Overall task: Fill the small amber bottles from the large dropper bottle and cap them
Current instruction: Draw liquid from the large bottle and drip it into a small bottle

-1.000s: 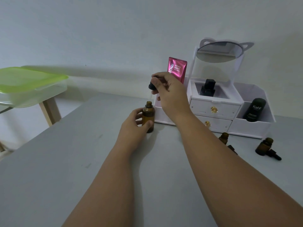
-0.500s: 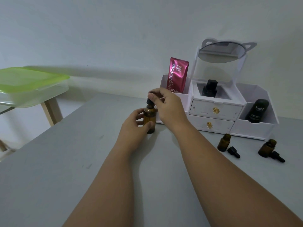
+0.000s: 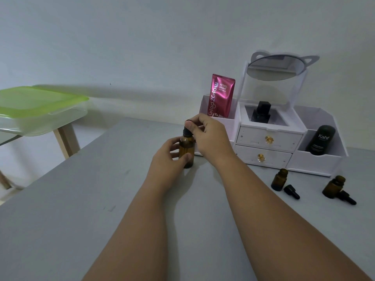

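Observation:
The large amber dropper bottle [image 3: 186, 150] stands upright on the grey table [image 3: 81, 209], in front of the white organizer. My left hand [image 3: 169, 159] grips its body from the left. My right hand [image 3: 207, 136] pinches the black dropper cap [image 3: 187, 131], which sits on the bottle's neck. To the right stand two small amber bottles [image 3: 279, 179] [image 3: 332, 186], both uncapped. A black dropper cap [image 3: 291, 191] lies beside the first and another black cap [image 3: 347, 197] beside the second.
A white organizer [image 3: 269, 142] with two drawers and a round mirror [image 3: 277, 67] stands at the back. It holds a pink sachet [image 3: 221, 95], a black bottle [image 3: 261, 113] and a dark Kahf tube [image 3: 320, 142]. A green-lidded plastic box [image 3: 40, 110] sits on a side table at left.
My right hand has lowered the dropper from above the large bottle down into its neck, and the cap now sits on the bottle. My left hand has kept its hold.

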